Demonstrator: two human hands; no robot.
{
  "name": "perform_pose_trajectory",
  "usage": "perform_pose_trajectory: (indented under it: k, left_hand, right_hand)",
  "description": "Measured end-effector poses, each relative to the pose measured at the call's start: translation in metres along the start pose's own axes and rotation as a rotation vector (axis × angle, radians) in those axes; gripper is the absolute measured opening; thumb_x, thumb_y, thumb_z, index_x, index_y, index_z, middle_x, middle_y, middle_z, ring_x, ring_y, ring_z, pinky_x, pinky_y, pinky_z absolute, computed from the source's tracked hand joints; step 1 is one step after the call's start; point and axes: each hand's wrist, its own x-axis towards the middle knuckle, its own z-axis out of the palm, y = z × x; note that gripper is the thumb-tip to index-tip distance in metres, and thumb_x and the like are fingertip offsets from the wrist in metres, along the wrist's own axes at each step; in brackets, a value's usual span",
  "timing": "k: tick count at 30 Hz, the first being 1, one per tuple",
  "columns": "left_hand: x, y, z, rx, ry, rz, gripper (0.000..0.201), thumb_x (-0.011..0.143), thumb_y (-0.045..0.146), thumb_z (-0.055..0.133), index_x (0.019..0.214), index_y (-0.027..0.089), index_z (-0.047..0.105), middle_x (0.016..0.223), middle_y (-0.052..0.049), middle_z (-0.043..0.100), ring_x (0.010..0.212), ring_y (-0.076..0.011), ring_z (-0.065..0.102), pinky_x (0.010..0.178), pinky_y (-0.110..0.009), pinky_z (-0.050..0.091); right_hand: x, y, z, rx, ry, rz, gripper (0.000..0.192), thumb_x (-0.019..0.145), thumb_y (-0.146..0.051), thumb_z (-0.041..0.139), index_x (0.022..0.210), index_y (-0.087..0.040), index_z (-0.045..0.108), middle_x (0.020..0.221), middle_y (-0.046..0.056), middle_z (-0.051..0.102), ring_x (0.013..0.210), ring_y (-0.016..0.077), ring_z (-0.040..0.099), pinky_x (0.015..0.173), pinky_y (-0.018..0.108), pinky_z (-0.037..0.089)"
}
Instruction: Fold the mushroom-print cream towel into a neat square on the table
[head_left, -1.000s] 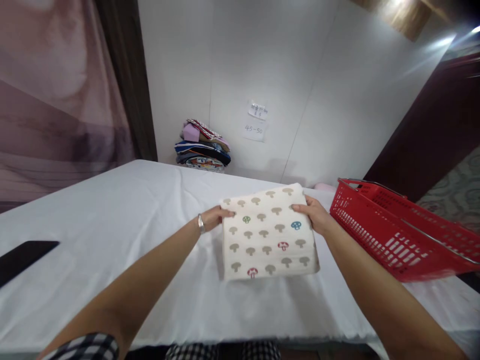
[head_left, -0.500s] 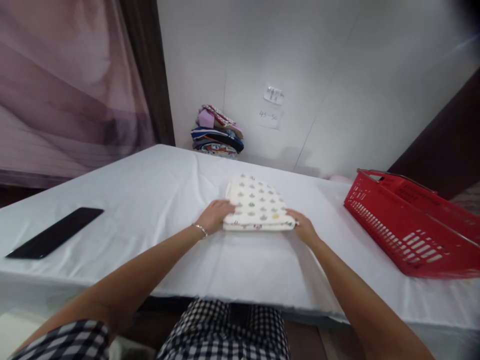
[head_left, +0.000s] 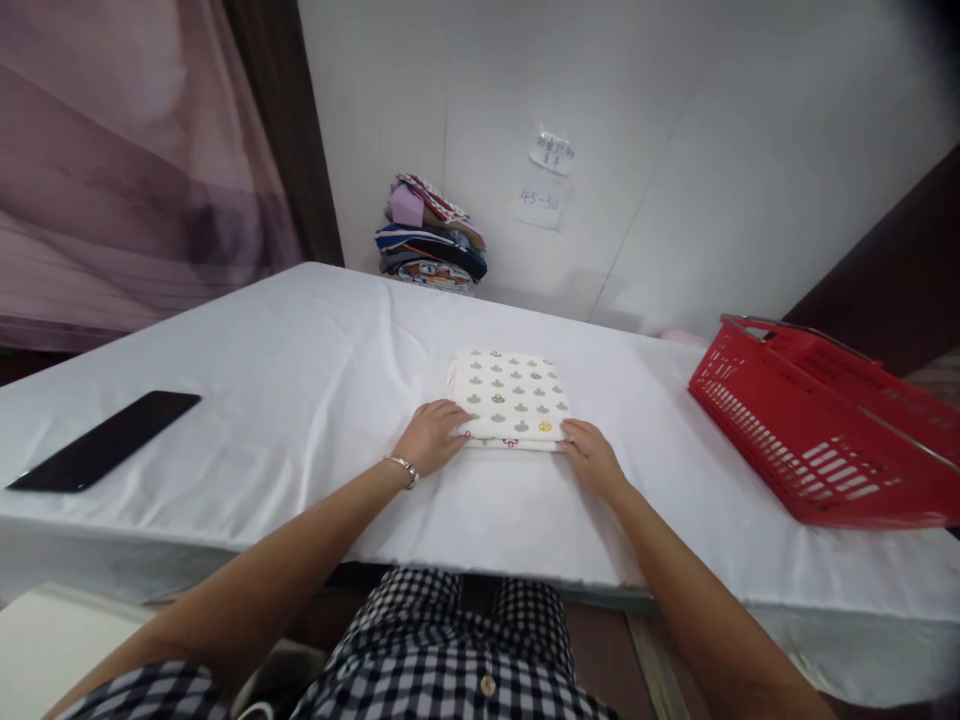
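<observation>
Tipped up in my grip a second ago, the folded mushroom-print cloth (head_left: 511, 396) now lies flat on the white-covered desk (head_left: 315, 340), my left hand (head_left: 432, 438) and right hand (head_left: 595, 459) pinching its near corners, apparently to keep the layers squared.

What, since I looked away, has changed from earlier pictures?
The folded mushroom-print cloth, held up tilted a second ago, came down flat onto the white tablecloth; left hand and right hand now touch its near corners. The red plastic basket stayed put.
</observation>
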Motion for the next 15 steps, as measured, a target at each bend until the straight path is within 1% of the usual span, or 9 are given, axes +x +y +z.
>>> perform_pose_trajectory:
  k: [3,6,9,11,13,15]
  left_hand:
    - [0.004,0.003,0.001,0.095,-0.004,0.1,0.029,0.08,0.026,0.049,0.106,0.022,0.06,0.104,-0.008,0.061,0.106,-0.0238,0.048,0.095,-0.044,0.034]
    - [0.007,0.003,0.002,0.18,-0.027,0.181,0.03,0.081,0.02,0.045,0.108,0.022,0.059,0.102,-0.008,0.061,0.105,-0.0236,0.048,0.096,-0.045,0.031]
    - [0.006,0.001,0.005,0.235,-0.026,0.192,0.03,0.081,0.018,0.044,0.106,0.022,0.059,0.1,-0.007,0.062,0.105,-0.0238,0.048,0.099,-0.047,0.027]
    - [0.005,0.0,0.006,0.256,-0.013,0.182,0.028,0.081,0.018,0.044,0.104,0.021,0.06,0.099,-0.007,0.063,0.105,-0.0244,0.048,0.1,-0.048,0.025]
    - [0.004,0.001,0.007,0.266,0.006,0.167,0.027,0.08,0.017,0.045,0.102,0.022,0.06,0.097,-0.007,0.063,0.105,-0.0249,0.048,0.101,-0.049,0.024]
    - [0.004,0.004,0.008,0.276,0.014,0.158,0.027,0.078,0.015,0.046,0.099,0.022,0.061,0.095,-0.007,0.063,0.105,-0.0246,0.049,0.101,-0.05,0.024]
  right_hand:
    - [0.004,0.0,0.004,-0.105,-0.031,-0.021,0.035,0.082,-0.026,0.046,0.115,-0.023,0.056,0.12,0.006,0.054,0.113,0.0217,0.045,0.097,0.04,0.038]
    - [0.006,0.005,0.003,-0.174,-0.051,-0.062,0.037,0.084,-0.024,0.042,0.12,-0.023,0.052,0.122,0.006,0.052,0.113,0.0216,0.043,0.096,0.04,0.038]
    - [0.004,0.009,0.002,-0.221,-0.059,-0.143,0.037,0.086,-0.019,0.036,0.119,-0.02,0.053,0.118,0.008,0.054,0.111,0.0219,0.044,0.095,0.04,0.04]
    - [0.0,0.011,0.003,-0.238,-0.032,-0.183,0.036,0.087,-0.016,0.034,0.116,-0.02,0.055,0.114,0.01,0.055,0.108,0.0224,0.046,0.094,0.04,0.041]
    - [-0.004,0.013,0.005,-0.237,0.009,-0.194,0.036,0.087,-0.015,0.033,0.113,-0.021,0.056,0.11,0.01,0.056,0.106,0.0225,0.047,0.092,0.04,0.042]
    - [-0.007,0.014,0.006,-0.236,0.03,-0.174,0.034,0.086,-0.017,0.034,0.112,-0.021,0.057,0.109,0.01,0.055,0.105,0.0225,0.047,0.091,0.04,0.043]
